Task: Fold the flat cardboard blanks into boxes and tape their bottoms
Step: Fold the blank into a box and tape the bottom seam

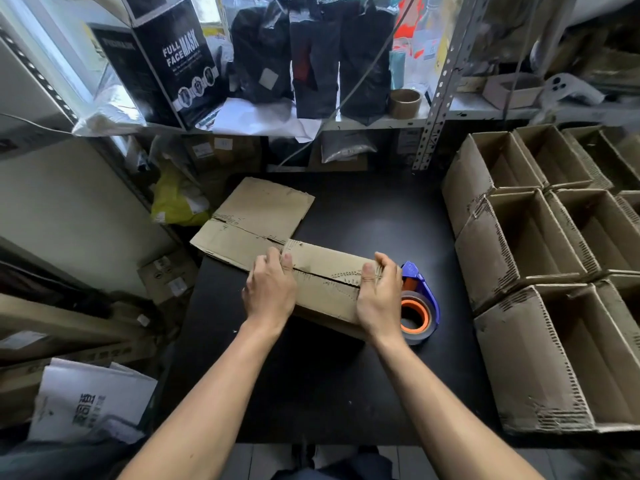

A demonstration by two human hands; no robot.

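Observation:
A folded cardboard box [329,282] stands on the black table [311,375], its bottom flaps closed upward with a seam between them. My left hand [270,289] grips its left end, thumb on the flaps. My right hand [379,292] grips its right end, thumb near the seam. A flat cardboard blank [252,220] lies behind and to the left. A blue tape dispenser [420,303] with an orange-cored roll sits just right of my right hand.
Several finished open boxes [540,265] are stacked on their sides along the table's right. Shelves behind hold black bags [311,57], a mask carton [173,60] and a tape core [405,103]. Cartons and papers [90,400] crowd the floor at left.

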